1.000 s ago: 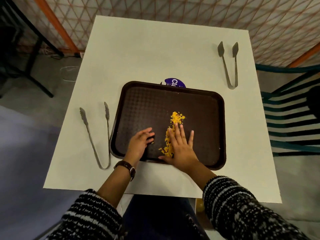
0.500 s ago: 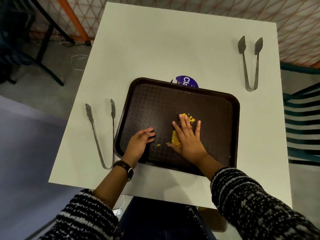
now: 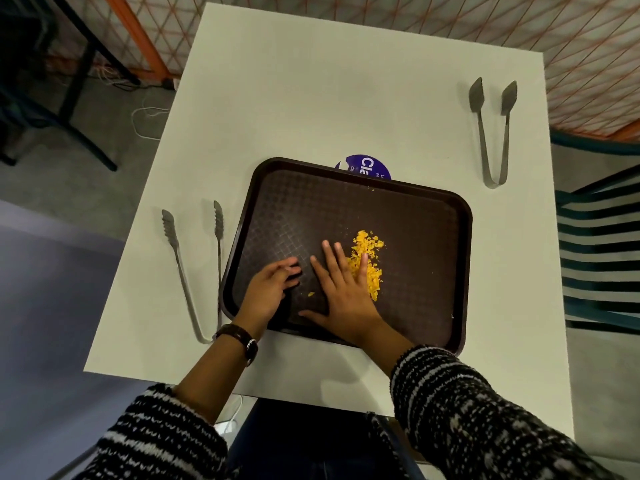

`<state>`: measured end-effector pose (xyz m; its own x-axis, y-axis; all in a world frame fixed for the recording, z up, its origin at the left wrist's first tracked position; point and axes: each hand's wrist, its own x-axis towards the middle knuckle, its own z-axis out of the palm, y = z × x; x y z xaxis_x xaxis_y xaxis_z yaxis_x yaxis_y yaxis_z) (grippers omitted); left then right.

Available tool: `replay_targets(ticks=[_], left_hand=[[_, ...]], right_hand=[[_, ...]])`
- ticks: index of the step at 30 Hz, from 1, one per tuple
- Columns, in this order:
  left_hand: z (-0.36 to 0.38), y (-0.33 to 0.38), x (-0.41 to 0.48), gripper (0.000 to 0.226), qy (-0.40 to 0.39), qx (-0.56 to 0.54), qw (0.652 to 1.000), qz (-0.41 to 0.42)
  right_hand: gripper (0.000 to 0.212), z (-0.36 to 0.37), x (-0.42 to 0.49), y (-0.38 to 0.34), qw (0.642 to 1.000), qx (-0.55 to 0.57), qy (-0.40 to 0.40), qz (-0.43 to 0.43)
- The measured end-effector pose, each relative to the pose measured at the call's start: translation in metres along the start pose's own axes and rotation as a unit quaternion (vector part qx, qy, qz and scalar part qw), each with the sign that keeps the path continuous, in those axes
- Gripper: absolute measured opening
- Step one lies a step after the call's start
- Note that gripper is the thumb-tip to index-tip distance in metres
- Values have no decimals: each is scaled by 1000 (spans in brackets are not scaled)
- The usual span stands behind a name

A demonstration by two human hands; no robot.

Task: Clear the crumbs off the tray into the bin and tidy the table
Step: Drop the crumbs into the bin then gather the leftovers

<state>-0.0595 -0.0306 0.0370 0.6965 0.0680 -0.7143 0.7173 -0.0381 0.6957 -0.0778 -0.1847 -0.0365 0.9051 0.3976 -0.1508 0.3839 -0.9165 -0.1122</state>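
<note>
Crumbs (image 3: 367,261) on tray (image 3: 415,223) touch flat right hand (image 3: 346,296); left hand (image 3: 266,292) fingers loosely spread, both holding nothing

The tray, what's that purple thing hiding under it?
A round purple label with white letters pokes out from under the tray's far edge. Only its top part shows; the tray covers the rest, so the words can't be read.

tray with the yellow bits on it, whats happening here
A person is gathering yellow crumbs on a dark brown tray with bare hands. The right hand lies flat on the tray, its fingers spread beside the pile, while the left hand rests open near the tray's left edge. One stray crumb sits between the hands. Two pairs of metal tongs lie untouched on the white table, one left of the tray and one at the far right. No bin is in view.
</note>
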Motion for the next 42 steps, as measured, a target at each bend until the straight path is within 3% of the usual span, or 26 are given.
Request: replay_targets(ticks=[7, 10, 16, 19, 27, 32, 34, 36, 38, 42], left_hand=[[-10, -10, 1, 26, 3, -8, 1000, -6], [-10, -11, 2, 25, 1, -8, 1000, -6], [-3, -5, 4, 31, -11, 14, 1000, 3], [-3, -5, 8, 31, -6, 23, 1000, -2], [-8, -9, 12, 28, 0, 40, 999, -32], [-5, -8, 12, 23, 28, 53, 998, 19], [5, -5, 13, 26, 22, 107, 991, 81], [22, -5, 17, 36, -1, 197, 967, 165], [44, -7, 22, 51, -19, 278, 933, 229], [82, -15, 42, 75, -48, 427, 851, 303]], right_hand=[[69, -6, 30, 19, 991, -9, 6, 131], [69, -9, 26, 35, 984, 17, 24, 175], [99, -13, -17, 56, 993, 32, 2, 112], [105, -12, -31, 65, 992, 34, -19, 122], [107, -16, 9, 79, 989, 49, -9, 139], [99, -16, 15, 79, 982, 108, 29, 153], [88, -15, 4, 71, 959, 205, 72, 184], [77, -15, -12, 59, 902, 339, 121, 237], [71, -16, -24, 46, 840, 441, 149, 278], [68, -23, -34, 27, 753, 534, 155, 352]])
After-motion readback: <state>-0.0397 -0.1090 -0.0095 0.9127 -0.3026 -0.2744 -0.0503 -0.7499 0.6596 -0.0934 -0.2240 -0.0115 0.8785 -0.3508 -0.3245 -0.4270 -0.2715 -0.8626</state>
